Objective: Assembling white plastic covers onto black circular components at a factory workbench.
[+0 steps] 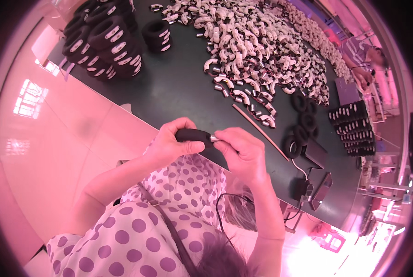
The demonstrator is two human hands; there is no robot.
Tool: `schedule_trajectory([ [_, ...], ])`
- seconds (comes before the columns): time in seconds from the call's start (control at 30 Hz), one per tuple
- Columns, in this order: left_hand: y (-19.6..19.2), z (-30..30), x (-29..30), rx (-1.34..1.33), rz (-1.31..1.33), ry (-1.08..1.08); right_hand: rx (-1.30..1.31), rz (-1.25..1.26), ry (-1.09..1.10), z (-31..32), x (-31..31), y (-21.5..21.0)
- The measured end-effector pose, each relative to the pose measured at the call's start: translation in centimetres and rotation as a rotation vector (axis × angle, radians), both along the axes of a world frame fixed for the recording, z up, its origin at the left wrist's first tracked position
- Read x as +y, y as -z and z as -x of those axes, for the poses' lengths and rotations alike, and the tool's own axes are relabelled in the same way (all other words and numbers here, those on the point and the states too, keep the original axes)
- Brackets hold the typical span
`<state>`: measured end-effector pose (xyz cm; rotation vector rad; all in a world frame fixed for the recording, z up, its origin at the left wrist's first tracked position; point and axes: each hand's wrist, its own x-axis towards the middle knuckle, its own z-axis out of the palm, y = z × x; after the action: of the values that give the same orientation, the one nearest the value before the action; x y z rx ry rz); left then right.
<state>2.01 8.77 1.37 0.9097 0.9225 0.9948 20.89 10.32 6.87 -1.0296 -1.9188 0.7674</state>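
Just past the near edge of the table, my left hand [162, 145] grips a black, curved, foam-like sleeve [192, 135], its thumb lying along the near side. At the sleeve's right end pokes out a small silver cylinder [214, 138]. My right hand [243, 150] pinches that cylinder between thumb and fingertips. How far the cylinder reaches inside the sleeve is hidden. Beyond my hands lies a large heap of white curved parts [252, 41], many with silver cylinders and thin wires attached.
Tall stacks of black rings [107, 44] stand on the dark green table [169, 83] at the far left. A thin wooden stick [262, 133] lies right of my hands. Further right are loose black rings [308, 121], a dark box [314, 153] with cables, and another person [365, 57].
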Motion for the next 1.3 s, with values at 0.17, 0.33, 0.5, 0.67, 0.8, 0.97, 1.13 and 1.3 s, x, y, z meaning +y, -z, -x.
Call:
schedule_trajectory([
  [0.17, -0.7, -0.6, -0.2, 0.068, -0.002, -0.012, -0.082, -0.02, -0.073, -0.7, -0.2, 0.1],
  [0.33, -0.6, -1.5, 0.1, 0.083, -0.093, -0.048, -0.13, -0.037, -0.144, -1.9, 0.3, 0.2],
  [0.5, -1.1, -1.3, 0.0, 0.221, -0.228, -0.019, -0.12, -0.054, -0.138, -1.9, 0.6, 0.1],
  [0.67, -1.2, -1.3, 0.2, 0.171, -0.197, 0.054, 0.221, 0.727, -0.093, -2.3, 0.6, -0.3],
  [0.8, -0.6, -1.1, -0.2, 0.198, -0.247, 0.078, 0.349, 0.659, -0.088, -1.8, 0.4, 0.6],
  [0.97, -0.4, -1.0, -0.4, 0.223, -0.265, 0.099, 0.217, 0.428, -0.093, -1.6, 0.0, 0.4],
  [1.13, -0.4, -0.8, -0.2, 0.281, -0.323, 0.157, 0.121, 0.683, -0.061, -1.4, 0.6, -0.9],
  [1.3, -0.1, -0.9, -0.7, 0.313, -0.399, 0.155, 0.102, 0.707, -0.096, -0.6, 0.5, -0.9],
])
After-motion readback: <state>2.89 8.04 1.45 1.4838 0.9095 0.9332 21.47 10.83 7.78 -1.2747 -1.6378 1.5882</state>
